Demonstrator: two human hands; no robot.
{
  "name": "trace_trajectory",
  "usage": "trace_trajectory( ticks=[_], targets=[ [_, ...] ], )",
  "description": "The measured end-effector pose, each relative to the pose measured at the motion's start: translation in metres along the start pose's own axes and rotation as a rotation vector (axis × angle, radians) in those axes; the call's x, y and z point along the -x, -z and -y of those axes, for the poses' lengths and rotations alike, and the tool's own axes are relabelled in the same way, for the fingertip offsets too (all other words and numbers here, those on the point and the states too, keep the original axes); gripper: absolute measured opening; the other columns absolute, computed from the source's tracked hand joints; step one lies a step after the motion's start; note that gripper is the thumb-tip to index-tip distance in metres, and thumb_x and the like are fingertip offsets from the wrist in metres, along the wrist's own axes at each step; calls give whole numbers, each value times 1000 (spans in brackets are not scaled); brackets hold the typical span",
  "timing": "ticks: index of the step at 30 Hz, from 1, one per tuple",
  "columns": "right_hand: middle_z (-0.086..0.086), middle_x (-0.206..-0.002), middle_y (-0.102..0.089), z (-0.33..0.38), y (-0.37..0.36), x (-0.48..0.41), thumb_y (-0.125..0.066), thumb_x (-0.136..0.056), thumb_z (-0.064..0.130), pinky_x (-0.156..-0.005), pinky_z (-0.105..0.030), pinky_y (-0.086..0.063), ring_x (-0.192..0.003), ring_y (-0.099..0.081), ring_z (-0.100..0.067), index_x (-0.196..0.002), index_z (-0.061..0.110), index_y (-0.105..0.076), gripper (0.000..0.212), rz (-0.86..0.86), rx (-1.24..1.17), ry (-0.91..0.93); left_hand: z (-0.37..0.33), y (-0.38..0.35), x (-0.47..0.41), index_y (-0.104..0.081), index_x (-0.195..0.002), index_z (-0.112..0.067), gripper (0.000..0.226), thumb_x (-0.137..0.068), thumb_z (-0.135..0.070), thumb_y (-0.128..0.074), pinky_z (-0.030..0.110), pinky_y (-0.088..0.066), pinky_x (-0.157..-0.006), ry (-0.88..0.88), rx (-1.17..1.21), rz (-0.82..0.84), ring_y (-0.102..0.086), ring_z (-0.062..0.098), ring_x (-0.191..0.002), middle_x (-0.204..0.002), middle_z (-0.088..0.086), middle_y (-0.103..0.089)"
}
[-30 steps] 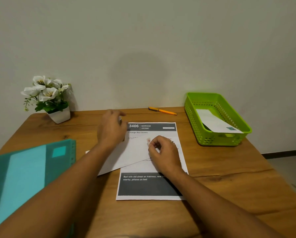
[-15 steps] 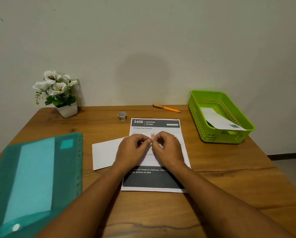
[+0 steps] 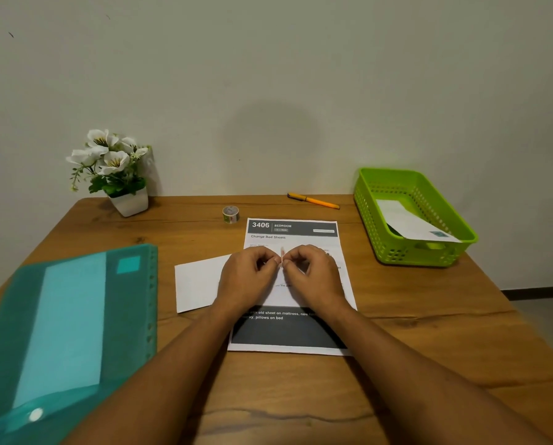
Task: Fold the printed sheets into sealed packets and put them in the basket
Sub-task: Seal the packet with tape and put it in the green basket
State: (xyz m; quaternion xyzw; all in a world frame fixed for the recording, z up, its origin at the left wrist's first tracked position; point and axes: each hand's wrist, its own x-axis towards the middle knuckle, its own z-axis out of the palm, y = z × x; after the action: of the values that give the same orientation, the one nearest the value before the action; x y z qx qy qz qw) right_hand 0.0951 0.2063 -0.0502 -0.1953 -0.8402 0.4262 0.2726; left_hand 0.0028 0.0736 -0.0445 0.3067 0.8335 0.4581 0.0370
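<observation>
Printed sheet (image 3: 292, 234) lay flat on the bench (image 3: 429, 316), mid-front, with the white folded packet (image 3: 198, 282) across it under both hands. The basket (image 3: 365, 200) stood well apart at the right. Left hand (image 3: 246, 277) and right hand (image 3: 313, 277) each kept a fingertip grip pinched on the small tape strip (image 3: 281, 252), just above the packet. Best done, I judged, by holding the strip taut and laying it squarely over the flap edge. A second earlier the left hand was back by the tape roll (image 3: 230, 214), and the right pinched alone.

Open tabletop (image 3: 413, 300) between printed sheet (image 3: 296, 239) and basket (image 3: 411, 253); tape roll (image 3: 230, 214), pen (image 3: 313, 200) behind, folder (image 3: 69, 316) left.
</observation>
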Motion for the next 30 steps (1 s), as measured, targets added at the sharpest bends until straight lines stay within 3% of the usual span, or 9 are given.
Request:
trace_trajectory(
  ticks=[3, 7, 12, 15, 19, 24, 30],
  targets=[
    [12, -85, -72, 1, 1, 1, -61, -86, 45, -78, -40, -58, -84, -67, -6, -88, 22, -76, 27, 19, -12, -6, -1, 1, 0, -76, -82, -28, 22, -96, -42, -65, 39, -56, -68, -8, 23, 3, -67, 7, -72, -74, -12, -72],
    [12, -87, -73, 0, 0, 1, -64, -88, 34, -77, -42, -59, -85, -68, -9, -92, 23, -78, 18, 35, -39, 1, 1, 1, -1, -74, -81, -28, 31, -93, -56, -66, 39, -56, -65, -25, 34, 1, -66, 9, -71, -73, -10, -71],
    [10, -92, -75, -1, 1, 1, -69, -89, 20, -81, -44, -60, -87, -70, -9, -95, 19, -79, 12, 18, -63, 3, 0, 1, 0, -72, -78, -25, 32, -97, -49, -64, 35, -48, -60, -22, 48, -21, -59, 10, -64, -67, -7, -67],
    [11, -91, -73, -4, -1, -1, -74, -88, 26, -84, -43, -58, -88, -67, -8, -91, 21, -75, 5, -69, -44, -10, 0, 1, 0, -71, -78, -23, 28, -97, -43, -64, 33, -45, -60, -12, 72, -21, -57, 8, -62, -68, -7, -67],
    [9, -93, -72, -5, -1, -3, -80, -88, 32, -85, -38, -57, -88, -67, -6, -93, 20, -74, 15, -96, -51, -51, -1, 1, 1, -69, -77, -23, 26, -98, -38, -65, 30, -39, -57, -10, 70, -12, -52, 6, -59, -64, -9, -64],
    [9, -79, -72, -6, -2, -4, -75, -86, 25, -79, -45, -57, -80, -68, -13, -79, 19, -73, 9, -72, -30, -74, 0, 1, 1, -68, -77, -23, 21, -97, -31, -66, 28, -36, -58, -19, 51, -12, -50, 5, -58, -64, -9, -62],
    [7, -77, -71, -6, -1, -5, -72, -89, 21, -77, -41, -56, -78, -66, -13, -75, 19, -70, 14, -92, -69, -102, -4, 2, 3, -75, -83, -23, 20, -97, -34, -67, 25, -38, -58, -45, 31, -21, -55, 4, -60, -68, -10, -67]
  ],
)
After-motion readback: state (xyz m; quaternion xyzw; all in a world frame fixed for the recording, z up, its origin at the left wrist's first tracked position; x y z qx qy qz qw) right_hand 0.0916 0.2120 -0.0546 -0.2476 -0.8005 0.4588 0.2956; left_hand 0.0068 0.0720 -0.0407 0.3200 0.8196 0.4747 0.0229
